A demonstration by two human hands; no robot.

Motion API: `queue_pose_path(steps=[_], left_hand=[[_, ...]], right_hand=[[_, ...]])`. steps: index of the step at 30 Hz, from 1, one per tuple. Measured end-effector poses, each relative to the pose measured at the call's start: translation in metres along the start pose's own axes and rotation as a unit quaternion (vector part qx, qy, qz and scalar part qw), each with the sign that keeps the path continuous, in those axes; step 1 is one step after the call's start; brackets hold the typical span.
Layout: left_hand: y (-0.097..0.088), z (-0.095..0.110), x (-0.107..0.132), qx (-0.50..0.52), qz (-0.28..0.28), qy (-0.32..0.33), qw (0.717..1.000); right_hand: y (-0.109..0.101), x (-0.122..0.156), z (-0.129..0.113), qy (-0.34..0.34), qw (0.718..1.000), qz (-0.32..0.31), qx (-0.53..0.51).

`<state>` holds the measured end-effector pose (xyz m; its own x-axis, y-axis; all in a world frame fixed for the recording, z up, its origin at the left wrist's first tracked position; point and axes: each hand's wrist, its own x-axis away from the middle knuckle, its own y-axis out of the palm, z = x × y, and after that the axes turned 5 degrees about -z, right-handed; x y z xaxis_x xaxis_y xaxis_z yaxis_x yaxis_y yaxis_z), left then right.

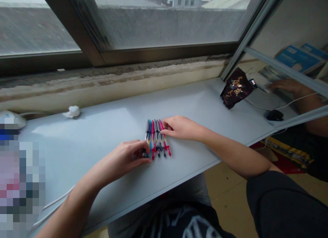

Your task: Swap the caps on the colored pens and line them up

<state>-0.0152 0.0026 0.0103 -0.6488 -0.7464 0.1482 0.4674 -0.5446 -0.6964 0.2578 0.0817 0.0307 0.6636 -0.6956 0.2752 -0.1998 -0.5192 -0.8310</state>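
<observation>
Left hand (pixel 132 152) and right hand (pixel 179 127) curl at the pens (pixel 155 127) between the table's (pixel 107 132) long edges; grip unclear.

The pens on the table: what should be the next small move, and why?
Perhaps the right hand could nudge the near end of the rightmost pink pen leftward: the pens lie side by side, but their near ends fan apart.

A dark-framed window (pixel 174 29) lights a pale desk (pixel 194 97) above tan floor (pixel 228 190).

Daylight from window (pixel 166 29), glare on desk (pixel 123 125), pixelated left edge
</observation>
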Motion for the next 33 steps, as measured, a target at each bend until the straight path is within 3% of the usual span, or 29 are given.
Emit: queue_pose_path(steps=[7,13,20,23,27,33], left_hand=[[0.003,-0.001,-0.002,0.012,-0.002,-0.013,1.000],[0.004,0.000,-0.004,0.011,0.005,-0.010,1.000],[0.005,0.002,-0.002,-0.014,-0.007,-0.018,1.000],[0.007,0.005,0.000,-0.016,-0.007,-0.017,1.000],[0.013,0.008,-0.001,-0.028,0.019,-0.009,0.999],[0.021,0.005,-0.008,-0.070,0.107,0.029,0.991]], right_hand=[[0.008,-0.002,0.003,-0.013,0.999,0.027,-0.016],[0.008,-0.001,0.004,-0.056,0.998,0.015,-0.011],[0.008,0.001,0.005,-0.057,0.998,0.009,-0.001],[0.010,0.001,0.005,-0.094,0.996,0.004,-0.001],[0.013,0.000,0.004,-0.146,0.989,-0.020,-0.009],[0.012,0.000,-0.001,-0.105,0.994,-0.005,-0.010]])
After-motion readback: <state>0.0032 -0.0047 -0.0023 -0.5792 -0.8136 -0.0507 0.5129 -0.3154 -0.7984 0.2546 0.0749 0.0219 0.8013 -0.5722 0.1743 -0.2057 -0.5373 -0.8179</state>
